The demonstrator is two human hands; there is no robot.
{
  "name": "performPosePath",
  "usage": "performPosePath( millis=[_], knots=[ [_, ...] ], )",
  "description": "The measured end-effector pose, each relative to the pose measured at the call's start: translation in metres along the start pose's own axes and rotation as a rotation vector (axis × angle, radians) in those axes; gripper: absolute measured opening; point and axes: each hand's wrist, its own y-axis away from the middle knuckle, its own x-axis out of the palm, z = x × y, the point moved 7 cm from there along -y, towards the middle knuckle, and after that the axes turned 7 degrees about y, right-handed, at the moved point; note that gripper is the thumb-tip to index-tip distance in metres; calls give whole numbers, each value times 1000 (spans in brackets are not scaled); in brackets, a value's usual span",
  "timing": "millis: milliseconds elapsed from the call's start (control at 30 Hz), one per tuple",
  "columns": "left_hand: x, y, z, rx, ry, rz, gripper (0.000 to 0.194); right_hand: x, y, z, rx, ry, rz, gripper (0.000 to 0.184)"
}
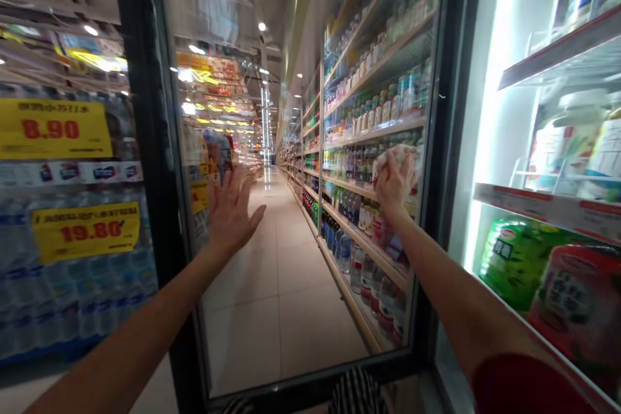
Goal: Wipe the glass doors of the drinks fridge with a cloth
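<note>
A black-framed glass cooler door (pixel 291 310) stands swung open in front of me. My left hand (pixel 233 210) lies flat against the glass with its fingers spread, holding nothing. My right hand (pixel 394 182) is closed on a crumpled white cloth (pixel 394 156) and presses it against the glass near the door's right edge. Through the pane I see a store aisle with long shelves of bottled drinks.
To the right, the lit cooler interior (pixel 504 110) holds shelves (pixel 548 207) with cartons, a green pack (pixel 514 259) and a red pack (pixel 572 304). On the left, stacked bottled water (pixel 77 297) carries yellow price tags (pixel 53 128). The tiled aisle floor (pixel 272 310) runs ahead.
</note>
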Motion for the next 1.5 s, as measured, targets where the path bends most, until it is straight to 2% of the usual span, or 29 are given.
performPosePath(
  millis=[33, 67, 100, 200, 233, 267, 300, 400, 433, 467, 500, 567, 633, 667, 700, 800, 867, 900, 1000, 1033, 1067, 1100, 1200, 1233, 1267, 1300, 1433, 1467, 1500],
  knots=[
    [0, -3, -1, 2, 12, 7, 62, 0, -1, -4, 134, 13, -48, 45],
    [0, -7, -3, 7, 27, 15, 61, 1, 3, 6, 133, 10, -55, 46],
    [1, -10, -5, 15, 40, 23, 60, 5, 9, 27, 14, -5, -15, 46],
    [4, -14, -7, 35, 37, 23, 59, 11, 47, 105, -622, -105, 166, 45],
    [4, -14, -6, 38, 20, 19, 59, 10, 55, 116, -729, -124, 200, 44],
    [4, -13, -4, 44, 2, 15, 59, 11, 53, 118, -723, -124, 209, 43],
    [5, -12, -3, 51, -13, 16, 59, 12, 43, 110, -605, -105, 200, 42],
    [6, -9, -1, 49, -26, 4, 62, 15, 7, 71, -25, -20, 119, 44],
    [6, -8, -1, 45, -22, -1, 62, 16, 5, 71, 55, -11, 104, 44],
    [6, -8, -1, 40, -19, -2, 62, 16, 6, 81, 34, -15, 103, 44],
    [6, -7, 0, 37, -16, -1, 62, 17, 12, 100, -89, -33, 113, 44],
    [4, -7, 2, 31, -14, 20, 62, 16, 35, 146, -521, -98, 158, 44],
    [0, -5, 9, 7, -18, 32, 63, 14, 54, 165, -817, -151, 196, 45],
    [-2, -4, 13, -13, -16, 25, 64, 14, 51, 161, -816, -163, 198, 45],
    [-5, -3, 17, -32, -8, 16, 64, 16, 38, 148, -707, -166, 181, 44],
    [-8, 0, 24, -65, 25, -12, 64, 19, -1, 96, -147, -153, 65, 44],
    [-8, 1, 25, -60, 17, -13, 66, 18, 2, 95, -71, -154, 54, 44],
    [-8, 1, 24, -53, 4, -6, 67, 18, 12, 109, -184, -163, 88, 45],
    [-11, 3, 27, -56, -43, 9, 64, 11, 64, 165, -814, -232, 225, 47],
    [-13, 3, 29, -74, -53, 6, 63, 8, 75, 172, -941, -246, 240, 47],
    [-16, 4, 33, -97, -59, -2, 63, 7, 73, 172, -953, -242, 233, 46],
    [-18, 5, 36, -119, -63, -11, 63, 7, 60, 165, -844, -222, 208, 44],
    [-21, 7, 41, -146, -54, -27, 65, 14, 9, 125, -230, -132, 122, 41],
    [-21, 7, 42, -143, -49, -28, 65, 16, 4, 122, -131, -128, 118, 41],
    [-22, 7, 43, -140, -49, -29, 65, 16, 6, 128, -136, -146, 127, 40],
    [-22, 7, 43, -131, -52, -25, 65, 16, 15, 143, -237, -180, 147, 41],
    [-26, 12, 48, -82, -82, -17, 60, 3, 79, 209, -983, -343, 227, 45],
    [-28, 13, 50, -71, -86, -20, 59, 2, 82, 212, -1030, -351, 229, 45],
    [-29, 15, 51, -61, -90, -23, 58, 4, 74, 211, -968, -343, 227, 44]
  ],
)
